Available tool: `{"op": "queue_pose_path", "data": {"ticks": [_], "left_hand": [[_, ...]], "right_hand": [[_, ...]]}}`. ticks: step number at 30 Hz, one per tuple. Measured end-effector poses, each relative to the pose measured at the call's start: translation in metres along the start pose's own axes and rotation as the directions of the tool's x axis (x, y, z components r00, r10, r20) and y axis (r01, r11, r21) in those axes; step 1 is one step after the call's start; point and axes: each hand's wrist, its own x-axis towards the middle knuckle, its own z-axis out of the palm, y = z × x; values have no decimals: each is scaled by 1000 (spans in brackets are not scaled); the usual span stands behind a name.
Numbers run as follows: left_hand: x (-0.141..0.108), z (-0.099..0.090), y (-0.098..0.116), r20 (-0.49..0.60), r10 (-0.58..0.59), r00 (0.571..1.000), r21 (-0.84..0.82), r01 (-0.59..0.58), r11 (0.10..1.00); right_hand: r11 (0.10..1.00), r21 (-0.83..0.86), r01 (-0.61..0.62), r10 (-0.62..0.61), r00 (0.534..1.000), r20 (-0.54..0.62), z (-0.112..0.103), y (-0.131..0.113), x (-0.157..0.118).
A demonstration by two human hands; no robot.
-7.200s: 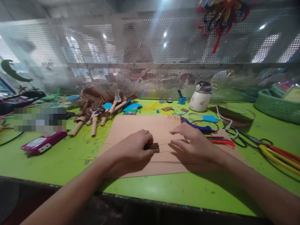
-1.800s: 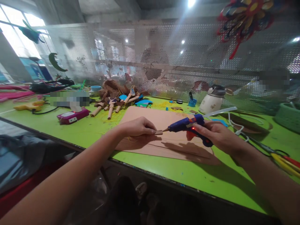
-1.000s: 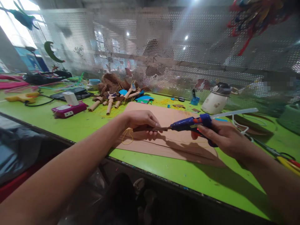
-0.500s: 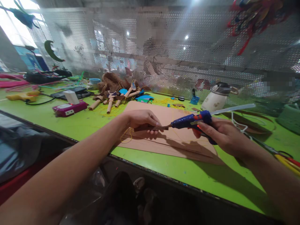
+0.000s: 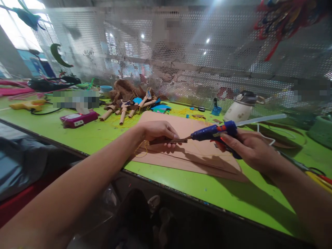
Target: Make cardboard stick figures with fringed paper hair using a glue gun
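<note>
My left hand [image 5: 163,133] pinches a thin brown strip-like piece [image 5: 181,140] between thumb and fingers, above a sheet of brown cardboard [image 5: 166,160]. In my right hand [image 5: 249,145] is a blue glue gun [image 5: 212,132], fingers wrapped round its handle. A clear glue stick [image 5: 261,119] sticks out of its back end. The nozzle points left, close to the right end of the brown piece; whether they touch I cannot tell. A loop of yellow thread [image 5: 141,152] hangs beside my left wrist.
Rolled cardboard pieces [image 5: 123,116] and brown fibre [image 5: 124,89] lie behind my left hand. A magenta power strip [image 5: 79,119] stands left. A white bottle [image 5: 238,108] stands behind the glue gun. Yellow-handled scissors [image 5: 317,180] lie at far right. The green table's front edge [image 5: 166,188] runs below.
The view has shifted slightly. The glue gun's tip sits a little farther from my left fingers; both hands keep their hold.
</note>
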Motion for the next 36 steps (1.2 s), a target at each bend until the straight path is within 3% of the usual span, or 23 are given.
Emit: {"op": "queue_pose_path", "data": {"ticks": [8, 19, 29, 36], "left_hand": [[-1, 1, 2, -31, 30, 999, 34, -29, 999], [-3, 1, 1, -52, -16, 999, 34, 18, 999], [-2, 1, 0, -7, 9, 1000, 36, -9, 999], [2, -3, -5, 33, 52, 998, -29, -51, 998]], "right_hand": [[1000, -16, 21, -21, 1000, -9, 2, -4, 1], [1000, -12, -14, 14, 1000, -5, -5, 0, -2], [998, -44, 55, -56, 998, -10, 2, -8, -1], [997, -63, 40, -41, 999, -17, 0, -2, -2]]}}
